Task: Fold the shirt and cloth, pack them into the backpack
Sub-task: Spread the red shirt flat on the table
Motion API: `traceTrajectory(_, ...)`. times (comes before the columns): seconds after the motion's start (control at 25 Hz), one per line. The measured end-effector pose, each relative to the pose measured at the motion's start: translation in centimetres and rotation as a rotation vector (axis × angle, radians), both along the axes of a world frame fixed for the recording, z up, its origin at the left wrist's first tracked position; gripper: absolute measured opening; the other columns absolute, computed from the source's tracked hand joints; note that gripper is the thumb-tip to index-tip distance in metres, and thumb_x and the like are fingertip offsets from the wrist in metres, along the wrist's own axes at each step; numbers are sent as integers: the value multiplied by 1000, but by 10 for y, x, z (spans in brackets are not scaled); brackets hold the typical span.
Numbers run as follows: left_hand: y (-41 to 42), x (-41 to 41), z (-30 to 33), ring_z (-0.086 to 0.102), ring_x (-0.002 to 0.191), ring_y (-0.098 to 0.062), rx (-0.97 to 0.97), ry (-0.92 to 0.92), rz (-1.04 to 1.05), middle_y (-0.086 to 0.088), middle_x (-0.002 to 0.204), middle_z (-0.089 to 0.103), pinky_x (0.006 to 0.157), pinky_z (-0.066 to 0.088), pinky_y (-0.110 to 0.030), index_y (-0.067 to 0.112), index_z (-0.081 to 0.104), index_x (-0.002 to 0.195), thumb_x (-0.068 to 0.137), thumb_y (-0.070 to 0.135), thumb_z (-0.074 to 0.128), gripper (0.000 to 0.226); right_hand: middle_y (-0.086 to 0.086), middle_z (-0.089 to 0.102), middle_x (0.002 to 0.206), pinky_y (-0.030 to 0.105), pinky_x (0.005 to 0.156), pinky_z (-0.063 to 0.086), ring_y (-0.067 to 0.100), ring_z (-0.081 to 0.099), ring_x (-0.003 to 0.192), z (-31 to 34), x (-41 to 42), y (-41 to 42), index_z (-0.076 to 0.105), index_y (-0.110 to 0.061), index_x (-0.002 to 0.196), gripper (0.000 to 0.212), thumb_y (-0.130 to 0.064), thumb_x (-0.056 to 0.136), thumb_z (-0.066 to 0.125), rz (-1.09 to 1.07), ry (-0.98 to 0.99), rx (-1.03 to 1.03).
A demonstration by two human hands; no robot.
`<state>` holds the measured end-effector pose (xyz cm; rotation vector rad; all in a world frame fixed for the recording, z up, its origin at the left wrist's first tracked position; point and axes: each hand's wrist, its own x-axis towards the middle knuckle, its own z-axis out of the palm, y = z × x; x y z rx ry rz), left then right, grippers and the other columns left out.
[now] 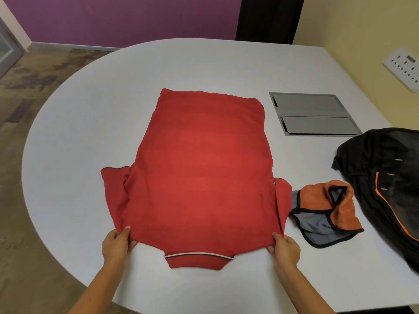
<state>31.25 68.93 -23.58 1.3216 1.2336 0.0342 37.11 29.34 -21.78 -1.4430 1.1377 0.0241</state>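
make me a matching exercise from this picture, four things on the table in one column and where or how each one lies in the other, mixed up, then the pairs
Things
1. red shirt
2. orange and grey cloth
3. black backpack
4. grey hatch

Places or states
A. set flush into the table top, beyond the cloth
B. at the table's right edge, partly out of view
C. spread flat, collar nearest the person, left hand and right hand holding its shoulders
D. crumpled, unfolded, between the shirt and the backpack

Pairs: 1-C, 2-D, 3-B, 4-A
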Motion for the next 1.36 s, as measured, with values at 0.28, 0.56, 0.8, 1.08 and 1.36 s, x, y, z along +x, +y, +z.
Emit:
traceTrajectory(0.28,-20,-3,8,51,103,-44,497,103,-2,-22,109,52,90,42,-55,4,44,117,86,8,59,35,9,62,76,35,69,46,27,61,73,0,-22,-4,54,-5,99,29,-32,92,59,239,38,-324)
traceTrajectory(0.56,-102,43,14,41,126,-33,1030,-103,-911,-13,139,44,91,42,-54,13,51,128,86,36,43,49,15,52,117,55,87,38,36,45,110,10,26,-40,57,-9,117,28,-18,91,55,480,-215,-1060)
traceTrajectory(0.8,-153,62,-20,35,137,-30,1095,15,-1412,-9,151,36,100,40,-54,15,46,140,98,49,5,68,0,5,160,67,104,20,33,5,145,-13,73,-90,22,-45,146,47,-45,100,31,923,334,-1013)
traceTrajectory(1.08,-157,60,-29,35,138,-31,1208,-20,-1378,-9,153,32,103,34,-53,12,43,143,96,40,24,57,-5,-9,160,72,105,14,30,-5,146,-23,100,-145,3,-48,148,50,-50,100,20,944,460,-1006)
traceTrajectory(1.36,-157,61,-28,34,138,-30,1179,24,-1385,-8,153,32,104,32,-51,14,43,143,99,43,9,62,4,9,159,68,103,18,35,8,143,-5,129,-155,29,-39,146,44,-36,102,34,749,474,-923)
